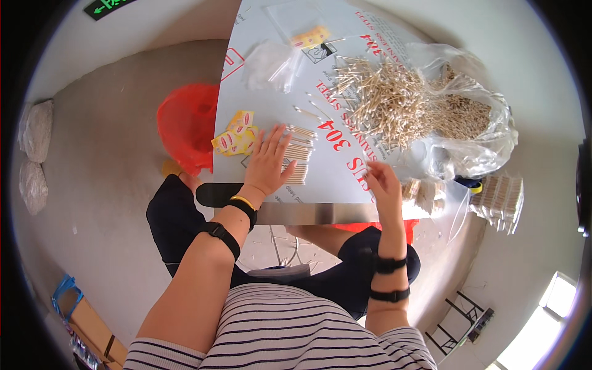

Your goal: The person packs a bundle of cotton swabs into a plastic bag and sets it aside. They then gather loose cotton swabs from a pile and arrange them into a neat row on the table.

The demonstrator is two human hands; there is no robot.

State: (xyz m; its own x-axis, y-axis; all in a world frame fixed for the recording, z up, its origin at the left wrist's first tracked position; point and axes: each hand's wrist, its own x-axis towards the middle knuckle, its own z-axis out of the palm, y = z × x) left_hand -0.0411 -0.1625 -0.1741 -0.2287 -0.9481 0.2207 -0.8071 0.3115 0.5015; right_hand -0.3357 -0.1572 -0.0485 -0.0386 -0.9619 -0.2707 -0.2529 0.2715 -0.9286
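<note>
My left hand (269,161) lies palm down with its fingers stretched out, at the left side of a row of cotton swabs (298,152) on the table. The swabs lie side by side in a strip, partly under the fingers. Just left of the fingertips are several yellow-and-white printed cards (235,137). My right hand (383,183) hovers over the table's near edge, fingers curled in; whatever they pinch is too small to make out. Beyond it spreads a big loose heap of cotton swabs (394,102), spilling from a clear plastic bag (493,145).
Clear small bags (271,65) and another yellow card (311,37) lie toward the table's far side. A few single swabs are scattered mid-table. Packed swab bundles (501,198) sit at the right edge. A red bag (188,126) hangs left of the printed metal tabletop (333,179).
</note>
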